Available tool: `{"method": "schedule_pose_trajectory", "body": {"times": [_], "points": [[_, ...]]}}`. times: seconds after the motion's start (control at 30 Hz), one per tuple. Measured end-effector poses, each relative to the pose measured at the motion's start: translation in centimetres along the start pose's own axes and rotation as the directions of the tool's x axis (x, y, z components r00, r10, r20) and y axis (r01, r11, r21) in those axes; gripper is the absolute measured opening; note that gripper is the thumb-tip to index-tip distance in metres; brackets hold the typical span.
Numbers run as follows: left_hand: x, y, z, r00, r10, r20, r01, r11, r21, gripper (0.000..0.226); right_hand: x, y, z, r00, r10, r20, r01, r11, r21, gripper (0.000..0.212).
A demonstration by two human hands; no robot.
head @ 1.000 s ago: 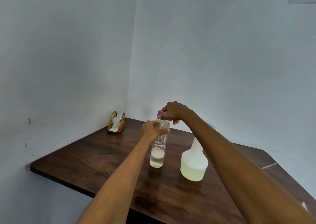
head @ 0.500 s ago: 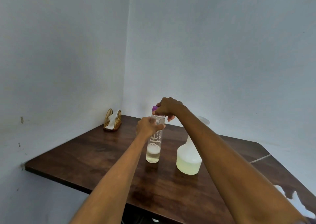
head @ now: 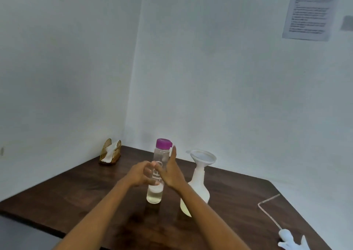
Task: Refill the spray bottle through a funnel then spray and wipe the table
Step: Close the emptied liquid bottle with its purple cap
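Note:
A tall clear bottle (head: 157, 194) with a purple cap (head: 163, 143) stands on the brown table (head: 76, 192), holding a little pale liquid at its bottom. My left hand (head: 140, 175) is wrapped around its middle from the left. My right hand (head: 171, 171) is just right of it, fingers straight and pointing up, holding nothing. The white spray bottle (head: 199, 186) stands to the right with a white funnel (head: 203, 157) in its neck and pale yellow liquid in its base; my right forearm covers part of it. Its spray head (head: 288, 240) with tube lies at the table's right front.
A golden napkin holder (head: 110, 152) with white napkins sits in the far left corner by the walls. A printed sheet (head: 311, 11) hangs on the right wall. The table's front edge runs below my forearms.
My right hand has come off the purple cap and dropped beside the bottle, now open. The left hand stays on the bottle. The camera has tilted up.

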State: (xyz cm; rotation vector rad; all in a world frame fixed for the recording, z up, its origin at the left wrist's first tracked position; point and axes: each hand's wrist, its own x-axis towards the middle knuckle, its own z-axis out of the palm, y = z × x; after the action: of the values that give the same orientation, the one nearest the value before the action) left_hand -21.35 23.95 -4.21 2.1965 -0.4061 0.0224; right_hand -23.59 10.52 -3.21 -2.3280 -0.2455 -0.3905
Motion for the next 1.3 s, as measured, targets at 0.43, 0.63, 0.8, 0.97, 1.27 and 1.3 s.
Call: {"method": "schedule_pose_trajectory", "body": {"times": [0.43,0.63,0.8,0.97,1.27,1.3], "points": [[2.4,-8.2,-3.0,0.968,-0.240,-0.078,0.239,0.767,0.595,0.037,3.6,3.0,6.1,0.958,0.248,-0.142,-0.255,0.966,-0.034,0.062],[8.8,-10.3,-2.4,0.960,-0.267,-0.081,0.247,0.680,0.690,0.053,10.4,5.0,8.0,0.940,0.284,-0.189,-0.292,0.956,-0.016,0.061],[15.8,-10.9,-2.7,0.928,-0.356,-0.113,0.333,0.651,0.682,0.050,17.0,6.4,9.6,0.920,0.324,-0.221,-0.334,0.942,-0.010,0.062],[22.0,-12.1,-2.7,0.922,-0.382,-0.071,0.319,0.641,0.698,0.058,23.2,8.4,11.7,0.916,0.322,-0.240,-0.327,0.945,0.019,0.061],[26.1,-12.5,-3.5,0.860,-0.508,0.045,0.387,0.707,0.592,0.081,29.8,11.5,11.4,0.868,0.370,-0.330,-0.399,0.917,-0.022,0.067],[26.2,-12.5,-3.5,0.857,-0.512,0.053,0.385,0.706,0.594,0.083,30.0,11.7,11.4,0.866,0.369,-0.337,-0.400,0.916,-0.025,0.066]]}}
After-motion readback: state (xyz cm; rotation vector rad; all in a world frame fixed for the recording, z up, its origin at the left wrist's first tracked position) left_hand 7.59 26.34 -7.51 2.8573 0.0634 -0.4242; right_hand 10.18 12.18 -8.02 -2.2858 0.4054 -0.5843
